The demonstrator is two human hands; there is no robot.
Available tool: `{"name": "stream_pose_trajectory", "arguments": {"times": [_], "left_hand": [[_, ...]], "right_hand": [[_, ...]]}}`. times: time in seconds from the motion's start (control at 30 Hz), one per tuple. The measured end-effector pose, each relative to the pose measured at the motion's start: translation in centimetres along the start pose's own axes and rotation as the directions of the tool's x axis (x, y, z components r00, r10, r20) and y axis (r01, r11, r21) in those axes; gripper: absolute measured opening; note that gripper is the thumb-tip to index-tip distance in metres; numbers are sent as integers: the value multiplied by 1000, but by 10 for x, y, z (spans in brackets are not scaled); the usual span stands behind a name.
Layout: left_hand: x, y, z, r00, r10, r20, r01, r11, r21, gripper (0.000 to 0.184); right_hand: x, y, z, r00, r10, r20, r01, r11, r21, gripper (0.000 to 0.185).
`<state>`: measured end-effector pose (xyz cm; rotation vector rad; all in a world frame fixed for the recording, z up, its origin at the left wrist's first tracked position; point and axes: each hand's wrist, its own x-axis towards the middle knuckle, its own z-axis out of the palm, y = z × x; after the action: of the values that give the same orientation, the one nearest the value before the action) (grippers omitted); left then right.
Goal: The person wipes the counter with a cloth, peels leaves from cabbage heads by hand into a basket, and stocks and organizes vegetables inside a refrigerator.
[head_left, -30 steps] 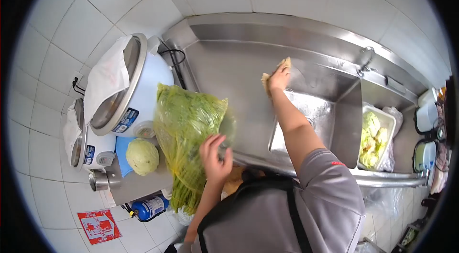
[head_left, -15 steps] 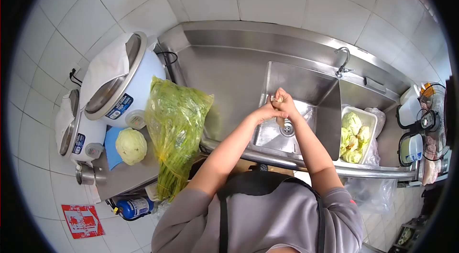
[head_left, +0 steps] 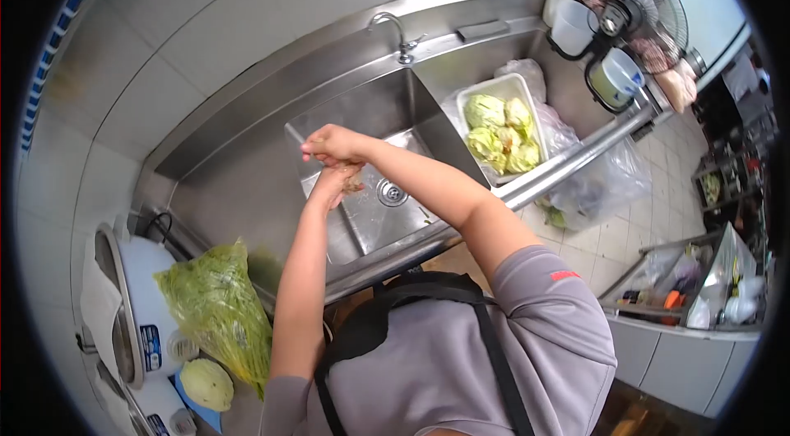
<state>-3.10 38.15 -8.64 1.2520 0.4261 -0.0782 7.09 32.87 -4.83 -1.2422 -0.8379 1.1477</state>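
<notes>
Both my hands are close together above the left basin of the steel sink (head_left: 387, 230). My left hand (head_left: 332, 185) is closed around a small brownish, wet-looking item (head_left: 353, 178) whose kind I cannot make out; part of it shows past the fingers. Just above it, my right hand (head_left: 331, 144) is closed, its fingers curled at the left hand's top. Whatever it grips is mostly hidden. The drain (head_left: 392, 193) lies below and to the right of the hands, with small green scraps nearby.
A white tub (head_left: 533, 131) of cabbage pieces (head_left: 504, 131) stands in the right basin, beside plastic bags. The faucet (head_left: 395, 32) rises behind. To the left are bagged greens (head_left: 210, 304), a cabbage (head_left: 207, 385) and a rice cooker (head_left: 152, 296). A fan (head_left: 634, 12) stands at upper right.
My view has turned to the right, bringing in the floor and a counter on that side. My hands stay together over the basin; the right one now sits higher and further left.
</notes>
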Motion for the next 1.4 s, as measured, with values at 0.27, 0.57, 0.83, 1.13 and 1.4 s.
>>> {"name": "stream_pose_trajectory", "arguments": {"times": [0.27, 0.57, 0.83, 1.13, 1.4], "left_hand": [[10, -48, -12, 936, 34, -350, 113, 913, 393, 20], [-19, -105, -28, 894, 21, -448, 395, 439, 807, 38], [-76, -88, -65, 942, -14, -335, 30, 999, 45, 37], [-164, -61, -36, 493, 437, -752, -129, 892, 433, 51], [-220, -102, -21, 194, 516, -834, 9, 850, 527, 32]], "right_hand": [[31, 52, 17, 962, -50, -269, -70, 905, -419, 43], [34, 149, 52, 734, 337, -590, -452, 891, -53, 44], [9, 107, 35, 966, 217, 141, -163, 933, -320, 51], [24, 76, 127, 931, 200, 304, -93, 938, -332, 35], [52, 62, 195, 980, -23, 199, 199, -16, -980, 66]]}}
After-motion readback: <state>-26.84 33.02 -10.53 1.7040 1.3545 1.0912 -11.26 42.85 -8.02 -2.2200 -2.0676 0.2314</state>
